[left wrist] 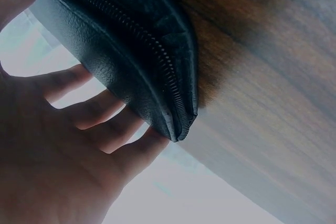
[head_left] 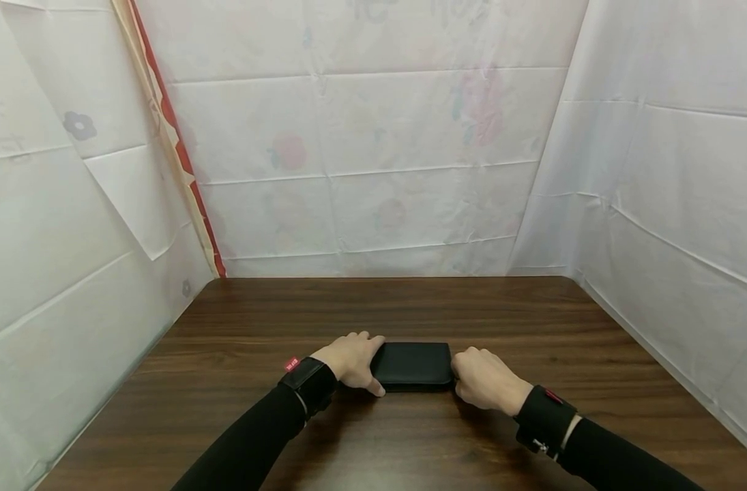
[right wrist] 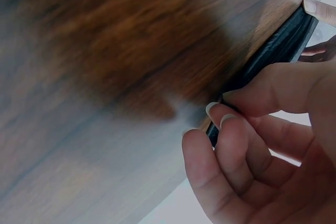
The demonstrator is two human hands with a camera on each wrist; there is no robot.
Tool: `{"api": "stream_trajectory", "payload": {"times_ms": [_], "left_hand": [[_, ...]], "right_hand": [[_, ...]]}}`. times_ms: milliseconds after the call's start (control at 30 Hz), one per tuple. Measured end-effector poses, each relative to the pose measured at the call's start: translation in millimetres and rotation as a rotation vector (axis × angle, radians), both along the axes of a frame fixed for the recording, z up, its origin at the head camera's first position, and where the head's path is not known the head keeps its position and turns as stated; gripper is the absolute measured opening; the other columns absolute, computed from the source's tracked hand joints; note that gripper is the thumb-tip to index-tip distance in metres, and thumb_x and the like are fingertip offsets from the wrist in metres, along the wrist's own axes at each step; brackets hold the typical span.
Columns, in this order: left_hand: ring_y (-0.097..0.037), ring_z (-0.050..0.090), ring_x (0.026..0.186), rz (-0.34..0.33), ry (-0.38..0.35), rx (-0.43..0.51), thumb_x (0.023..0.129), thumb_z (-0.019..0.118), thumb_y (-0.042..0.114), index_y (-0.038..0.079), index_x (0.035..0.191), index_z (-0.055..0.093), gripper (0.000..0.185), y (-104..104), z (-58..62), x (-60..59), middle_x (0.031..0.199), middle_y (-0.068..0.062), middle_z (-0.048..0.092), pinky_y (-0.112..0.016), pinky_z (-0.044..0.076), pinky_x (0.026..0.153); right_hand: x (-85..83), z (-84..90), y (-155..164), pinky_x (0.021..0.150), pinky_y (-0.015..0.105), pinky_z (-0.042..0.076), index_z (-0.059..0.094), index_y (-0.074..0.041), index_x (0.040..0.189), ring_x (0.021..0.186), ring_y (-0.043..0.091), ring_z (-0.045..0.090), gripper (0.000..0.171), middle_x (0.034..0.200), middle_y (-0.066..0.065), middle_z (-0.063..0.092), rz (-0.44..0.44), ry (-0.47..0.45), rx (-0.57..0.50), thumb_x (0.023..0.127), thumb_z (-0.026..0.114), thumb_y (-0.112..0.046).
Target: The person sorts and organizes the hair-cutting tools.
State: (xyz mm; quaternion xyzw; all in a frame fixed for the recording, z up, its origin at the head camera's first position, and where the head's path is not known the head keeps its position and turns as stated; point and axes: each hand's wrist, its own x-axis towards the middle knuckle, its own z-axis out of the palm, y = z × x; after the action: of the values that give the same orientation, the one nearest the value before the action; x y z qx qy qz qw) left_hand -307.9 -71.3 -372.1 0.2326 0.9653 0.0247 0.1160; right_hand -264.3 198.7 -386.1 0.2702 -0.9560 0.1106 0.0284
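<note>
A black leather-look zip case (head_left: 411, 365) lies flat on the wooden table in the head view. My left hand (head_left: 351, 361) holds its left end, thumb at the near edge and fingers toward the far edge. The left wrist view shows the zipper (left wrist: 162, 56) running along the case's curved side, with the fingertips against the smooth cover. At the right end my right hand (head_left: 486, 380) has its fingers curled. Its thumb and forefinger pinch at the edge of the case in the right wrist view; whether a zipper pull is between them is hidden.
The brown wood-grain table (head_left: 385, 307) stretches out on all sides of the case. White sheeting with faint prints (head_left: 373, 150) hangs behind it and on both sides. A red-and-cream strip (head_left: 177, 143) runs down the back left corner.
</note>
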Motion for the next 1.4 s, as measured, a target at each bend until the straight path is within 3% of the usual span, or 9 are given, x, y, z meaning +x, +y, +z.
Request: {"api": "stream_trajectory", "payload": {"times_ms": [567, 867, 1100, 1400], "left_hand": [[-0.034, 0.044, 0.138, -0.006, 0.01, 0.003, 0.079, 0.083, 0.057, 0.015, 0.157, 0.039, 0.099, 0.2, 2.2, -2.6, 0.152, -0.014, 0.046, -0.048, 0.038, 0.112], [-0.034, 0.045, 0.137, -0.002, -0.002, 0.002, 0.079, 0.083, 0.058, 0.016, 0.157, 0.039, 0.099, 0.4, 1.0, 0.4, 0.151, -0.013, 0.046, -0.048, 0.039, 0.111], [-0.033, 0.047, 0.135, -0.007, 0.006, -0.003, 0.077, 0.083, 0.058, 0.016, 0.156, 0.041, 0.098, 0.8, -0.9, 0.1, 0.148, -0.013, 0.049, -0.047, 0.04, 0.11], [-0.034, 0.046, 0.136, -0.002, 0.014, -0.007, 0.078, 0.083, 0.058, 0.015, 0.156, 0.04, 0.099, 2.1, -1.3, 0.4, 0.149, -0.013, 0.048, -0.048, 0.04, 0.11]], "right_hand": [[-1.3, 2.2, 0.2, 0.048, 0.025, 0.021, 0.038, -0.022, 0.059, 0.044, 0.006, 0.025, 0.046, 0.054, -0.007, 0.027, 0.0, -0.019, -0.013, 0.087, 0.061, 0.005], [2.5, 1.2, 1.1, 0.05, 0.025, 0.018, 0.03, -0.024, 0.061, 0.046, 0.006, 0.02, 0.05, 0.054, -0.008, 0.021, 0.019, -0.043, -0.042, 0.087, 0.06, 0.005], [3.2, -0.4, -0.3, 0.049, 0.024, 0.019, 0.032, -0.024, 0.06, 0.045, 0.005, 0.022, 0.048, 0.054, -0.009, 0.023, 0.014, -0.075, -0.049, 0.087, 0.059, 0.006], [5.7, -1.6, -0.2, 0.048, 0.024, 0.019, 0.032, -0.024, 0.06, 0.043, 0.005, 0.023, 0.049, 0.053, -0.008, 0.024, 0.02, -0.042, -0.051, 0.089, 0.059, 0.005]]}}
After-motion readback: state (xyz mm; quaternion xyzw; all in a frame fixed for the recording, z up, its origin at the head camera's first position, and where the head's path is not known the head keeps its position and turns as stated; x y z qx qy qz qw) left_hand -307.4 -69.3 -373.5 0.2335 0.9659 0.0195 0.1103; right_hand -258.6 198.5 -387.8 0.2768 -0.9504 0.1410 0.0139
